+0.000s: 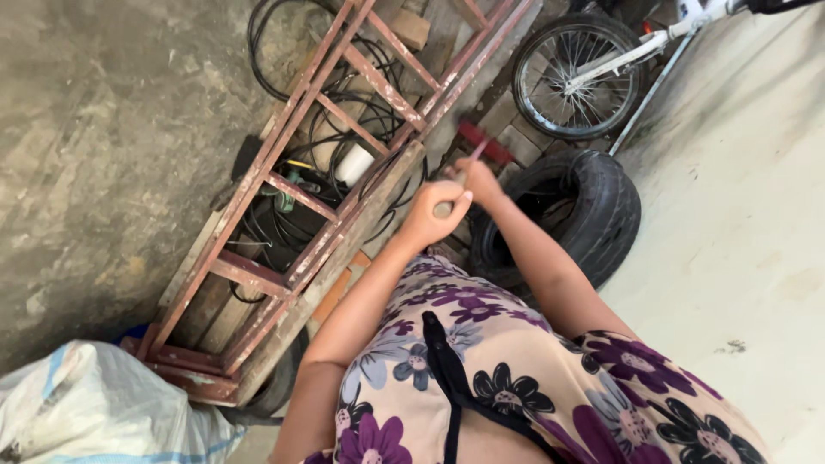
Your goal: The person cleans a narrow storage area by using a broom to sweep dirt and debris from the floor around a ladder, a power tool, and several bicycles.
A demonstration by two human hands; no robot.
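Both hands meet over the near edge of the black tyre [593, 215], centre of view. Left hand [434, 213] is fisted round a pale handle end; right hand [479, 180], just beyond, pinches a thin reddish rod [478, 151] pointing far-right twd the red-bristled brush [483, 142] on the floor (rod may be that brush's handle, can't tell). To do it well, I'd judge: keep the left grip firm, steady w/ the right, elbows in. Rusty red metal frame [309, 189] w/ black cables [344, 103] lies left; bicycle wheel [576, 77] far right; white sack [94, 404] near left.
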